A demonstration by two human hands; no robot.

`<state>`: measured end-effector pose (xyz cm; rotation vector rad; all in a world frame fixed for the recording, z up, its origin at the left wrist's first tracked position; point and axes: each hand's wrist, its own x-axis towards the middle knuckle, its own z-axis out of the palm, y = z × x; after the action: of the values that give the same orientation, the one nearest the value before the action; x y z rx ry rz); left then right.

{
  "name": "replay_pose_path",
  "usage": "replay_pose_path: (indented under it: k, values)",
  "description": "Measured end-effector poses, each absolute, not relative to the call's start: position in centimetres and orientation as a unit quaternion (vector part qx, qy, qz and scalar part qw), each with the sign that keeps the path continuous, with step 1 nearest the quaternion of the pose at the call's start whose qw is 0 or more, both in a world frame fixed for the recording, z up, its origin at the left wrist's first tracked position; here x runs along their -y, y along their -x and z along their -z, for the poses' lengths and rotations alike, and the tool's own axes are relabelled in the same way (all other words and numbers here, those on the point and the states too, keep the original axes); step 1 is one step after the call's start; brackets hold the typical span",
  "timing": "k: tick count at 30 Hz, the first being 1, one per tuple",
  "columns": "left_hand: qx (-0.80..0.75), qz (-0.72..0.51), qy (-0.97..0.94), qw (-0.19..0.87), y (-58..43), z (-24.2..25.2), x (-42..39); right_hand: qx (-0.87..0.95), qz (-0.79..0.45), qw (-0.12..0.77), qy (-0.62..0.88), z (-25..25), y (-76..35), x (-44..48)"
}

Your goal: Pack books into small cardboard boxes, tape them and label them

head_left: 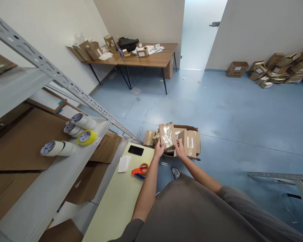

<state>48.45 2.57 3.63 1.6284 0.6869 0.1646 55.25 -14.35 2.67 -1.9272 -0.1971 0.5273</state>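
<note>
Between my two hands is a small cardboard box (167,133) with shiny clear tape across its top. My left hand (159,149) grips its near left corner, and my right hand (179,148) grips the near right corner. Below it, on the floor, stands a larger open carton (197,129) filled with several taped small boxes (192,143). The held box hides part of the carton's contents. To the left, a pale yellow table (111,201) bears an orange tape dispenser (139,170), a black phone (135,150) and white paper slips (123,164).
A metal shelf (73,168) on my left holds tape rolls (83,121) and flat cardboard (27,141). A brown table (151,60) with boxes and papers stands at the back. Cardboard boxes (280,69) are piled along the right wall. Another metal frame (280,175) stands at lower right.
</note>
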Motion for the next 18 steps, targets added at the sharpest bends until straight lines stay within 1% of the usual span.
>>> replay_pose_path:
  k: [4,8,11,16,18]
  values:
    - [-0.287,-0.035,-0.741,0.607,-53.5,-3.8,-2.1,0.022,-0.213,0.518,0.828,-2.3,-59.2,15.9]
    - [-0.289,-0.043,-0.764,0.575,-56.2,-4.5,-2.4,-0.068,-0.232,0.491,0.837,-2.1,-62.3,17.2]
    - [-0.293,-0.046,-0.758,0.582,-56.3,-5.1,-3.0,-0.053,-0.229,0.511,0.827,-2.1,-63.4,17.6]
    - [-0.336,-0.061,-0.724,0.599,-54.1,-5.7,-4.3,0.035,-0.155,0.560,0.813,-3.1,-63.5,15.9]
    - [-0.352,-0.077,-0.709,0.606,-52.6,-5.9,-5.0,0.076,-0.145,0.568,0.807,-4.0,-63.1,14.3]
